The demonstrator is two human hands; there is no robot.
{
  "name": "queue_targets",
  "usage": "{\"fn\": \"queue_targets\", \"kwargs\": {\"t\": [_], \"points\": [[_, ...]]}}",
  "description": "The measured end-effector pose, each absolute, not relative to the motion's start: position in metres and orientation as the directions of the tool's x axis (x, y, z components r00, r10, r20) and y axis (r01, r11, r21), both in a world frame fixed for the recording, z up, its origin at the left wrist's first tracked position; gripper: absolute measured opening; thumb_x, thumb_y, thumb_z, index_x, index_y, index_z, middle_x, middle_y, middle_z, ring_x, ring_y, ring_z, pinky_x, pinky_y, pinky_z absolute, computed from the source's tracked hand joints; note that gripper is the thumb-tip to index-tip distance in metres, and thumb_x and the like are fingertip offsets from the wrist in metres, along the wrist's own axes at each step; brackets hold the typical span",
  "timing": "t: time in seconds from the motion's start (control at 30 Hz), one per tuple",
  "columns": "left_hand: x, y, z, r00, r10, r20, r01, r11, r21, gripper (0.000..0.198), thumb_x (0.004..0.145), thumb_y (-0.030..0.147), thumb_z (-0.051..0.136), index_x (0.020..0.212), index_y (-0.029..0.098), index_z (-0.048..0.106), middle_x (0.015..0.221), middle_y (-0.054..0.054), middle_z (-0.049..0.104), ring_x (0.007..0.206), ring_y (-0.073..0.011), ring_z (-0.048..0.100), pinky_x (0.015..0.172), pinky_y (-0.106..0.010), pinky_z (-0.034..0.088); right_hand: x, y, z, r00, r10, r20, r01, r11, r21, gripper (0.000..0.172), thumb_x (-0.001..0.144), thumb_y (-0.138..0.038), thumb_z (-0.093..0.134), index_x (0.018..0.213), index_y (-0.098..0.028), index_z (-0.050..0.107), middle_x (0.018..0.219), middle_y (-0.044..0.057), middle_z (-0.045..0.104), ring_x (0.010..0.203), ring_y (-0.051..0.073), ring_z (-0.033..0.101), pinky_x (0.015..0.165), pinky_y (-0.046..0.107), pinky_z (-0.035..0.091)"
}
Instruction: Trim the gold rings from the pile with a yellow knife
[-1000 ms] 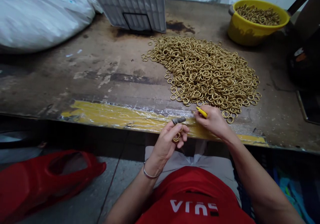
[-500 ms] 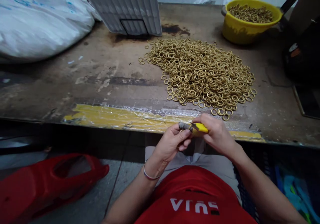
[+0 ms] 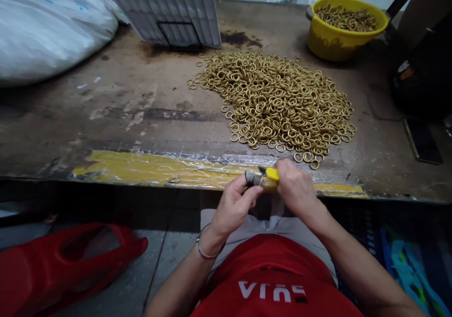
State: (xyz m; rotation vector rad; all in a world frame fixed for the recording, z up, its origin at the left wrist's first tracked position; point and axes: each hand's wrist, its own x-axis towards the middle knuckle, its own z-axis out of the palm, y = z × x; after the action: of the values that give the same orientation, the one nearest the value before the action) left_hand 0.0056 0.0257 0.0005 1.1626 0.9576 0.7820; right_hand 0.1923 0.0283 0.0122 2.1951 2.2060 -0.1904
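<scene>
At the front edge of the table, my left hand [image 3: 235, 204] has a grey wrapping [image 3: 251, 178] on its index finger. Its thumb presses toward that finger, and a small brass ring [image 3: 262, 181] shows at the fingertip. My right hand [image 3: 294, 185] is closed round the yellow handle of a knife [image 3: 271, 173], whose dark blade points left, just above the ring and the wrapped finger. Beyond my hands lies a broad heap of brass rings [image 3: 278, 100], with a few loose rings at its near edge.
A yellow basin [image 3: 332, 44] of rings stands at the back right, with a phone [image 3: 423, 140] nearer. A grey ribbed panel [image 3: 173, 11] and a white sack [image 3: 52, 39] are at the back left. Below left is a red plastic chair [image 3: 38, 270].
The knife has turned and pulled back a little, its blade now raised above the ring. My left thumb has shifted on the wrapped finger. The whole view has moved slightly.
</scene>
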Motion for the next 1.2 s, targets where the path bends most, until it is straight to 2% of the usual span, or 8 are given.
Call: {"fn": "queue_targets", "kwargs": {"t": [0.1, 0.37, 0.47, 0.57, 0.67, 0.93, 1.1, 1.2], "points": [[0.001, 0.019, 0.005, 0.499, 0.844, -0.196, 0.035, 0.206, 0.978, 0.023, 0.085, 0.034, 0.071, 0.073, 0.017, 0.06, 0.062, 0.002, 0.049, 0.055, -0.0093, 0.041, 0.05, -0.022, 0.034, 0.201, 0.045, 0.005, 0.11, 0.993, -0.046, 0.994, -0.111, -0.023, 0.024, 0.096, -0.01, 0.043, 0.103, -0.015, 0.065, 0.101, 0.012, 0.068, 0.075, 0.021, 0.063, 0.059, 0.032, 0.031], [0.005, 0.033, -0.015, 0.523, 0.77, -0.367, -0.289, 0.564, 0.773, 0.037, 0.074, 0.046, 0.079, 0.08, 0.018, 0.056, 0.059, 0.005, 0.05, 0.046, -0.0058, 0.037, 0.04, -0.017, 0.02, 0.202, 0.085, 0.0, 0.079, 0.996, -0.028, 0.996, -0.081, -0.046, 0.02, 0.091, -0.013, 0.049, 0.096, -0.012, 0.068, 0.099, 0.015, 0.068, 0.072, 0.02, 0.062, 0.059, 0.03, 0.032], [0.003, 0.039, -0.013, 0.535, 0.769, -0.35, -0.39, 0.592, 0.705, 0.034, 0.077, 0.046, 0.074, 0.088, 0.017, 0.06, 0.068, -0.001, 0.061, 0.049, -0.0085, 0.049, 0.037, -0.017, 0.023, 0.209, 0.08, 0.007, 0.026, 0.999, -0.033, 0.929, -0.037, -0.368, 0.018, 0.091, -0.022, 0.053, 0.079, -0.015, 0.066, 0.08, 0.007, 0.064, 0.067, 0.016, 0.054, 0.06, 0.028, 0.034], [0.005, 0.043, -0.012, 0.473, 0.799, -0.371, -0.385, 0.567, 0.729, 0.04, 0.077, 0.051, 0.074, 0.087, 0.014, 0.062, 0.079, -0.006, 0.069, 0.052, -0.009, 0.056, 0.036, -0.016, 0.024, 0.214, 0.065, 0.018, -0.178, 0.967, -0.184, 0.617, -0.036, -0.786, 0.026, 0.09, -0.036, 0.055, 0.073, -0.018, 0.063, 0.064, -0.002, 0.054, 0.059, 0.012, 0.045, 0.057, 0.025, 0.034], [0.01, 0.046, -0.014, 0.461, 0.788, -0.408, -0.284, 0.567, 0.773, 0.044, 0.073, 0.052, 0.08, 0.086, 0.015, 0.061, 0.066, -0.001, 0.066, 0.043, -0.0059, 0.049, 0.035, -0.015, 0.021, 0.211, 0.051, 0.027, -0.396, 0.885, -0.245, 0.367, -0.093, -0.926, 0.03, 0.088, -0.043, 0.059, 0.073, -0.017, 0.062, 0.064, -0.004, 0.05, 0.058, 0.01, 0.042, 0.056, 0.023, 0.033], [0.01, 0.042, -0.011, 0.596, 0.705, -0.384, -0.265, 0.624, 0.735, 0.045, 0.068, 0.048, 0.087, 0.079, 0.014, 0.061, 0.063, 0.001, 0.064, 0.041, -0.0032, 0.046, 0.035, -0.013, 0.022, 0.204, 0.026, 0.028, -0.272, 0.961, -0.048, 0.408, 0.07, -0.91, 0.033, 0.097, -0.043, 0.054, 0.077, -0.019, 0.064, 0.07, -0.001, 0.059, 0.066, 0.012, 0.051, 0.064, 0.025, 0.041], [0.017, 0.033, -0.002, 0.517, 0.787, -0.335, -0.37, 0.559, 0.743, 0.043, 0.07, 0.046, 0.088, 0.075, 0.013, 0.061, 0.066, 0.0, 0.066, 0.042, -0.0029, 0.048, 0.035, -0.012, 0.025, 0.202, 0.0, 0.016, -0.135, 0.978, 0.162, 0.641, 0.211, -0.738, 0.018, 0.096, -0.021, 0.049, 0.098, -0.019, 0.066, 0.088, 0.006, 0.069, 0.081, 0.018, 0.063, 0.075, 0.03, 0.047], [0.021, 0.027, -0.003, 0.463, 0.824, -0.327, -0.387, 0.52, 0.762, 0.041, 0.071, 0.045, 0.087, 0.077, 0.013, 0.062, 0.065, 0.001, 0.066, 0.044, -0.0034, 0.05, 0.036, -0.011, 0.027, 0.197, -0.012, 0.011, -0.154, 0.969, 0.193, 0.768, 0.24, -0.594, 0.027, 0.089, -0.009, 0.045, 0.106, -0.016, 0.065, 0.096, 0.011, 0.071, 0.085, 0.022, 0.066, 0.077, 0.033, 0.049]]}}
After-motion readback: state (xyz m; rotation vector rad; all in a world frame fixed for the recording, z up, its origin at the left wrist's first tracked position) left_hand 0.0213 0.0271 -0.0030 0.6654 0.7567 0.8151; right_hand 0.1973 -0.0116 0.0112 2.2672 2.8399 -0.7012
